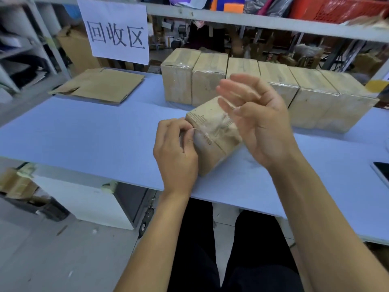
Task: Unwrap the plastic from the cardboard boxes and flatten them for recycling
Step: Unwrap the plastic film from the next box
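1. Left hand (176,157) pinches the plastic wrap (212,129) on a tilted box (212,142).
2. Right hand (256,121) hovers over the box, fingers spread, holding nothing.
3. Box rests on the table (84,131), near the row of wrapped boxes (294,91).

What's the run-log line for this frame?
phase: unwrapping | left hand: pinches clear plastic wrap on small brown cardboard box | right hand: open beside box | flattened brown cardboard: far-left on table

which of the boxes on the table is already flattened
The flat cardboard at the far left, under the paper sign. It lies flat and bare, while the row of boxes stands wrapped in plastic and one box is in the hands.
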